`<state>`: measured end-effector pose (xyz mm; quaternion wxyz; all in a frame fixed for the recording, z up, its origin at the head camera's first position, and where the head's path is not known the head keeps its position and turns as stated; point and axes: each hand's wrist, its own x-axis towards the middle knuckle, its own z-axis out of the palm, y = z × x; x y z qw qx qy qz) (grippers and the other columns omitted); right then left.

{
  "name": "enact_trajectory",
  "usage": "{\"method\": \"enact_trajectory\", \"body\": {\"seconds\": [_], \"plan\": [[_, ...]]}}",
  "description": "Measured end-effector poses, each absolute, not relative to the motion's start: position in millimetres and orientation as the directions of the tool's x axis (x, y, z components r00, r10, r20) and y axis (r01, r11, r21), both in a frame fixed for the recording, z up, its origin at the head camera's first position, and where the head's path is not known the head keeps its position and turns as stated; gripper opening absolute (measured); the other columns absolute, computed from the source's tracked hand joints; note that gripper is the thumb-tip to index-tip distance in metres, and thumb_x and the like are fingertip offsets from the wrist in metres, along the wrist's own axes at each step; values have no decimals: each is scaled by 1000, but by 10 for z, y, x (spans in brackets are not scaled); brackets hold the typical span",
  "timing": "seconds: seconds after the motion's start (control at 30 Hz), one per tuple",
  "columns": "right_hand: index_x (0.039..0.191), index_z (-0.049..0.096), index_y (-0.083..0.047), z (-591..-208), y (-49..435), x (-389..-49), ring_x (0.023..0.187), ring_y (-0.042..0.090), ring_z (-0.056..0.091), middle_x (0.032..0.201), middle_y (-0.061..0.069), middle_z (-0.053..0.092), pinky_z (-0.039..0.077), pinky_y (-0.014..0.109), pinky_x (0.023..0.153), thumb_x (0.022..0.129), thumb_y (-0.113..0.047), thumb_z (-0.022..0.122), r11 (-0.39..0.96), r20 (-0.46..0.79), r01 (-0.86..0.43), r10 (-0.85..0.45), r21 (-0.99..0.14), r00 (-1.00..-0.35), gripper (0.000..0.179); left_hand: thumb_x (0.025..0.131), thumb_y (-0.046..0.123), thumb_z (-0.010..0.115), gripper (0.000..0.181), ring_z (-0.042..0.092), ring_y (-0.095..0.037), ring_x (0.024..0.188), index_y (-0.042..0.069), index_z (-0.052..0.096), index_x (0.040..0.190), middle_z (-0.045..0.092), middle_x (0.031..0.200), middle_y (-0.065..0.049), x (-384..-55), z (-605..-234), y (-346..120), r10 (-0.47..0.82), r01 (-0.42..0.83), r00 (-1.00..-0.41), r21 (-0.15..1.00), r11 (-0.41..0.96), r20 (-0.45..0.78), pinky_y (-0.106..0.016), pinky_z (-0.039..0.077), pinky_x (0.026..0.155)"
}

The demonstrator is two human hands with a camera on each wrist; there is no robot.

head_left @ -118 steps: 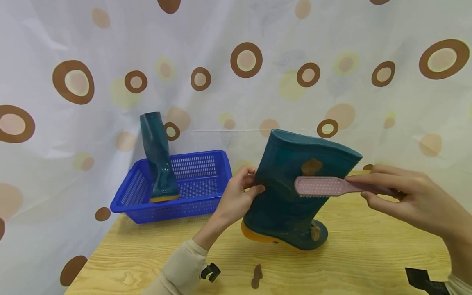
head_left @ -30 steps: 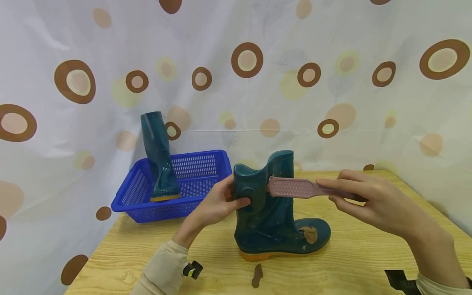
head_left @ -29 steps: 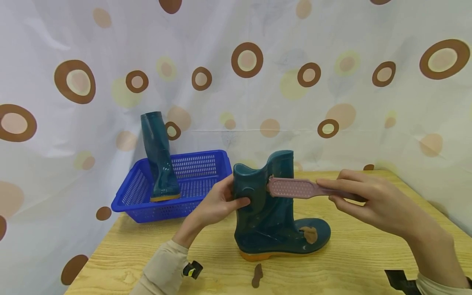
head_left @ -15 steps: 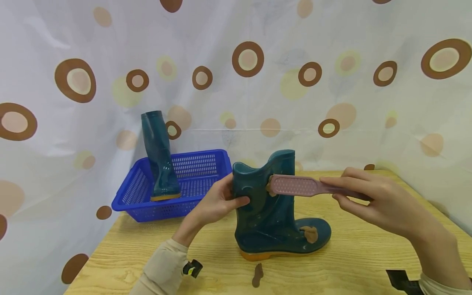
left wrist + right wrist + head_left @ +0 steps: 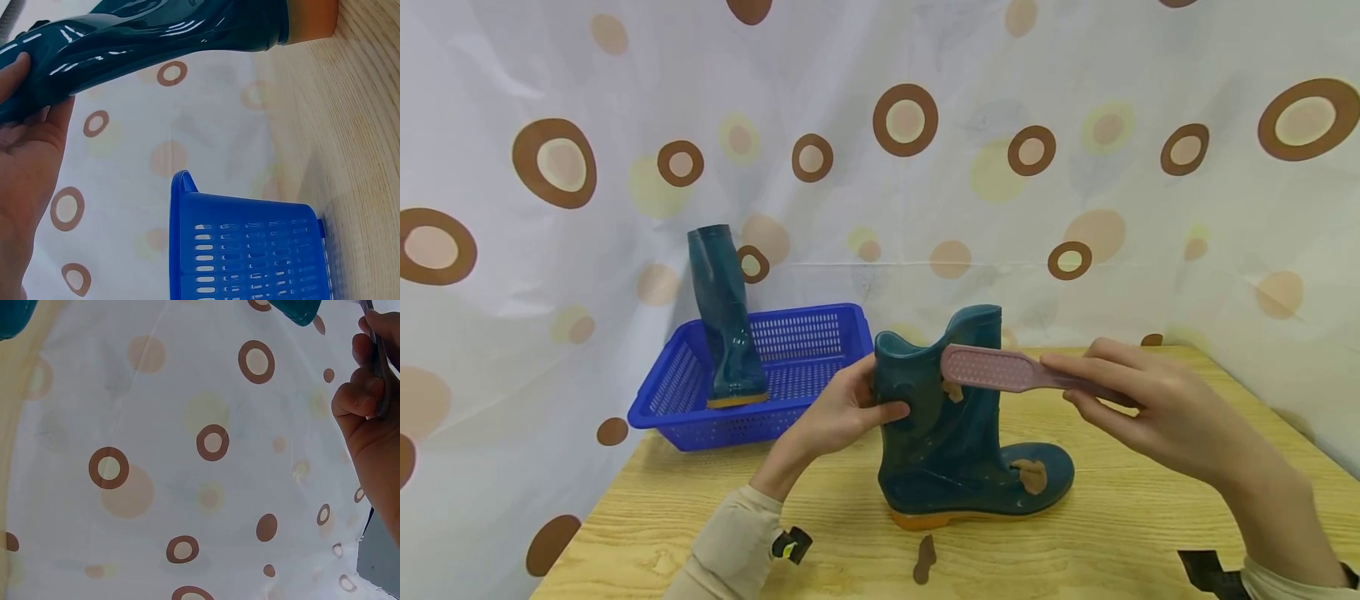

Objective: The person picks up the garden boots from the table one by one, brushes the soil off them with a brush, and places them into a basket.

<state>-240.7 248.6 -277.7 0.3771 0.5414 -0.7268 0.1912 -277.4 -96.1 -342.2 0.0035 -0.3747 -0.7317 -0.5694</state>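
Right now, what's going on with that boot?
A person's left hand holds a boot standing on the table, and the right hand holds a pink brush up by the boot's shaft. Brown patches show on the shaft and toe. Another boot is in the blue basket.

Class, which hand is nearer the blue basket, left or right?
Left. The left hand grips one boot by the right end of the basket; the right hand holds the brush, farther off to the right.
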Motion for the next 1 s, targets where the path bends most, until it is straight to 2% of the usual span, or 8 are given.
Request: {"method": "enact_trajectory", "body": {"seconds": [0.2, 0.3, 0.33, 0.53, 0.8, 1.0], "plan": [[126, 68, -9, -2824, 2548, -2435, 67, -5, 38, 89, -14, 54, 30, 8, 56, 104, -38, 49, 366, 697, -927, -685, 80, -210, 42, 92, -4, 65, 52, 64, -36, 117, 3, 45, 140, 58, 133, -22, -2774, -3412, -956, 550, 548, -716, 834, 62, 429, -39, 57, 93], [127, 68, -11, -2836, 2571, -2445, 68, -6, 37, 89, -17, 51, 30, 8, 56, 103, -38, 50, 374, 690, -925, -687, 70, -226, 40, 93, -3, 64, 51, 64, -36, 117, 3, 45, 140, 58, 132, -22, -2778, -3417, -954, 551, 551, -713, 833, 60, 432, -38, 57, 93], [127, 68, -11, -2836, 2576, -2442, 69, -6, 37, 89, -17, 51, 30, 8, 56, 102, -34, 55, 374, 688, -925, -688, 65, -230, 36, 93, -3, 64, 51, 64, -36, 117, 3, 45, 139, 58, 132, -23, -2779, -3420, -953, 551, 552, -712, 832, 58, 434, -38, 57, 93], [125, 68, -11, -2838, 2594, -2448, 70, -7, 37, 91, -19, 49, 30, 8, 56, 101, -33, 58, 356, 684, -933, -693, 50, -228, 34, 92, -4, 64, 52, 64, -35, 118, 4, 45, 141, 58, 133, -21, -2788, -3429, -963, 546, 561, -711, 826, 61, 443, -39, 57, 94], [121, 70, -12, -2840, 2603, -2460, 70, -9, 35, 90, -21, 49, 29, 6, 56, 102, -42, 51, 363, 670, -929, -707, 67, -228, 40, 92, -4, 65, 54, 64, -35, 118, 4, 44, 141, 58, 133, -22, -2814, -3446, -982, 538, 569, -709, 821, 52, 457, -41, 57, 94], [121, 70, -11, -2792, 2651, -2407, 70, -9, 36, 90, -19, 49, 30, 8, 57, 99, -27, 63, 364, 687, -931, -685, 37, -241, 28, 93, -3, 65, 53, 64, -35, 118, 4, 45, 141, 58, 133, -22, -2818, -3446, -981, 535, 561, -714, 826, 51, 452, -40, 57, 94]]}}
